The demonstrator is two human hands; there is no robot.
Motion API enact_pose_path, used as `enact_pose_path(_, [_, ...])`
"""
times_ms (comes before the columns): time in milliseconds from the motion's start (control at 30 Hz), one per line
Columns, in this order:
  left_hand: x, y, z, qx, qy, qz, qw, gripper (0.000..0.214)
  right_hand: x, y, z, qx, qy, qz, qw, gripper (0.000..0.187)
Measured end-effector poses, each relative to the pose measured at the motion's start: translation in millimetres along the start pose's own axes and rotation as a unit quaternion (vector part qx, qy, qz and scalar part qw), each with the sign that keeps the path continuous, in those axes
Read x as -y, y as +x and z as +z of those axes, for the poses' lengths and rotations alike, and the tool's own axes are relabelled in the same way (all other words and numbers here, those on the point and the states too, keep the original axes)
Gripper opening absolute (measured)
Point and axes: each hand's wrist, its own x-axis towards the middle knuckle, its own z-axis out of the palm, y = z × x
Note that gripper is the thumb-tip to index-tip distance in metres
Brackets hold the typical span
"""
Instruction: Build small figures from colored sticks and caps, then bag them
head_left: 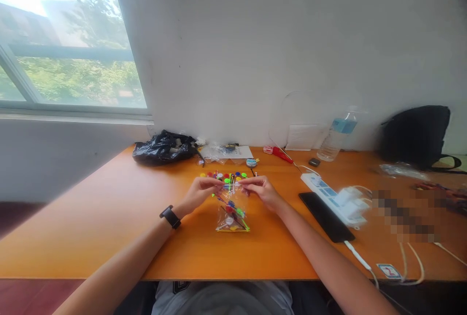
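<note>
Just this side of the fingers (pixel 219 183), the bag (pixel 239 197) is showing bright pieces (pixel 230 207) while left hand (pixel 198 193) and right hand (pixel 265 191) are pinching its top edge, even, level tension probably serving best.

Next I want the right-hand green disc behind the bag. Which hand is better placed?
Probably the right hand: it pinches the clear bag nearer that green disc; the left hand pinches the bag farther off and could hold it alone.
</note>
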Motion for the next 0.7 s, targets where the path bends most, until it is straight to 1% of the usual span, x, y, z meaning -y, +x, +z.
enact_pose_path(167, [0.2,-0.8,-0.1,-0.013,0.021,-0.005,1.0,0.028,4.2,-3.5,2.6,-0.001,-0.022,-0.022,1.0,0.02])
enact_pose_path(267, [0.6,-1.1,3.4,-0.021,0.015,-0.008,1.0,0.03,6.0,-5.7,6.9,0.004,-0.045,-0.04,0.998,0.02])
enact_pose_path(367, [2.9,-0.5,6.6,-0.029,-0.002,-0.004,1.0,0.038,4.3,-6.1,11.6,0.01,-0.065,-0.049,0.997,0.026])
enact_pose_path(433, [4.7,0.2,7.0,-0.023,0.006,0.005,1.0,0.043,1.2,-5.1,14.5,-0.006,-0.078,-0.046,0.996,0.03])
enact_pose_path(533, [6.4,0.7,6.4,-0.016,0.045,0.023,0.999,0.041,-4.0,-3.3,18.6,-0.027,-0.108,-0.042,0.993,0.041])
enact_pose_path(600, [6.8,0.3,6.8,-0.013,0.056,0.03,0.998,0.04,-5.9,-3.0,21.6,-0.016,-0.13,-0.034,0.991,0.045])
enact_pose_path(700, [6.1,-1.9,9.8,-0.006,0.063,0.031,0.998,0.038,-5.6,-4.7,27.0,0.018,-0.146,-0.026,0.989,0.039])
